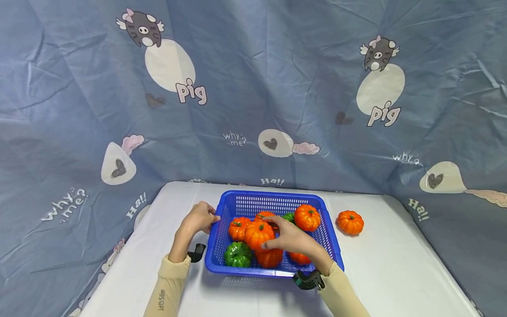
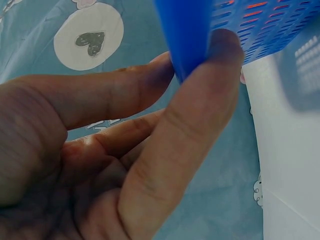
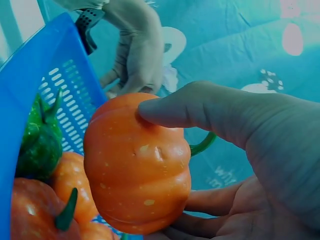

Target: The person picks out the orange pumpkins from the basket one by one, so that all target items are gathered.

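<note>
My left hand (image 1: 200, 217) pinches the left rim of a blue perforated plastic basket (image 1: 273, 193) between thumb and finger; the left wrist view shows the rim (image 2: 187, 40) between them. Over the basket, my right hand (image 1: 291, 237) grips an orange toy pumpkin (image 1: 256, 235) with a green stem. Up close in the right wrist view, the thumb presses one side of this pumpkin (image 3: 137, 165), with the other fingers partly hidden behind it. Around and below it in the basket lie several more orange pumpkins and a green pumpkin (image 1: 238, 254). Another orange pumpkin (image 1: 307, 217) sits toward the back right corner.
One orange pumpkin (image 1: 350, 223) lies on the white tabletop (image 1: 396, 264) to the right of the basket. Behind the table hangs a blue printed cloth (image 1: 237, 110), which also runs along both sides. A shadow falls below the basket's near edge.
</note>
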The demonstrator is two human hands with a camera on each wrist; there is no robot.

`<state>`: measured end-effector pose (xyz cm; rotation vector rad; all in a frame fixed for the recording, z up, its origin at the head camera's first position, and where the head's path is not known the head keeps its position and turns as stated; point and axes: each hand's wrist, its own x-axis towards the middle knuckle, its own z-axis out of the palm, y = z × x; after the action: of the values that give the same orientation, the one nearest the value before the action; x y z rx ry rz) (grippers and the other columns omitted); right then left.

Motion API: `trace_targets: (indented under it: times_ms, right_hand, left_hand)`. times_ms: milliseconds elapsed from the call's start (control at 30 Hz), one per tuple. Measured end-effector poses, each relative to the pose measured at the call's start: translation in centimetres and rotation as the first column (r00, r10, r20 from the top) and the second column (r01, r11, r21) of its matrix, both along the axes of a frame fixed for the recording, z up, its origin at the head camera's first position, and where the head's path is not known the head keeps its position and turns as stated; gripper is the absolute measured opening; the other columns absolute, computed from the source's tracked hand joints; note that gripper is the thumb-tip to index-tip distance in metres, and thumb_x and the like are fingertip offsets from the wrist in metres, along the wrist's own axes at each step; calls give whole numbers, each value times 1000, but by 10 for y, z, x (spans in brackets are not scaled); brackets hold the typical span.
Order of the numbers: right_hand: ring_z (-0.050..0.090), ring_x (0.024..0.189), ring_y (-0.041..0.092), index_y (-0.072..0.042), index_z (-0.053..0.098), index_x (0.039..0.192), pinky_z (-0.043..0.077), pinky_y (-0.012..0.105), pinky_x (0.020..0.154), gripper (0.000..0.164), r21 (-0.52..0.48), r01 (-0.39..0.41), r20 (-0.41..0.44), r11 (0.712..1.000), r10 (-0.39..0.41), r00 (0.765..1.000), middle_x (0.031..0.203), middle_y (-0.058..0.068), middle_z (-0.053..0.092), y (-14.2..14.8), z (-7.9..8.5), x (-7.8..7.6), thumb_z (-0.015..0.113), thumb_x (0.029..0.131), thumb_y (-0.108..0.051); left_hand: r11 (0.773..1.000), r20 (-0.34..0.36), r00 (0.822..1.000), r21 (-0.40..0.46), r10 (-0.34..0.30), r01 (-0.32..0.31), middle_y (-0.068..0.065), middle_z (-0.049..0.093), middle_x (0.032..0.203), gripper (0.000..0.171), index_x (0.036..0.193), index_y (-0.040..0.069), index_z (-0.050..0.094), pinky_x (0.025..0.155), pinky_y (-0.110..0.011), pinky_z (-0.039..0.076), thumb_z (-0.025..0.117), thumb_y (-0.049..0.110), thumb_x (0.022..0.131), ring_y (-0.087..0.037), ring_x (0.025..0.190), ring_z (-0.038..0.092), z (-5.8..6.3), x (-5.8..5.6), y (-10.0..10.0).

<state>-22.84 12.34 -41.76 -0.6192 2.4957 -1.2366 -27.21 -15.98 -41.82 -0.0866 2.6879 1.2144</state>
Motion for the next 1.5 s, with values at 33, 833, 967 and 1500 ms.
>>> trace_targets:
  times_ms: [33,833,967,1500]
  right_hand:
    - [55,119,28,-6,44,141,47,49,102,77,1,5,0,1000,-5,1000,135,13,53,2,0,1,79,77,-30]
    - [50,126,34,-7,42,141,44,51,106,71,-96,65,17,993,-64,998,137,15,51,65,21,3,77,81,-22]
    - [47,129,38,-5,39,143,43,51,106,72,-106,105,0,989,-106,994,140,18,48,84,25,1,75,82,-20]
    - [48,125,38,4,27,147,48,11,82,74,-116,324,-51,939,-332,942,140,29,43,180,32,-2,68,89,-17]
  left_hand:
    - [1000,0,1000,-2,0,0,-16,68,73,27,108,-13,63,52,-32,59,66,5,89,-19,57,67,0,0,0]
    - [1000,26,1000,-25,3,-3,-17,68,78,28,111,-12,62,54,-32,59,66,6,90,-19,59,68,5,0,3]
    - [1000,25,1000,-29,3,-3,-16,68,78,28,111,-12,62,54,-32,59,66,6,90,-18,59,68,4,0,3]
    - [999,31,999,-31,16,-15,-19,69,82,31,114,-13,61,54,-32,60,66,6,90,-19,61,68,5,0,4]
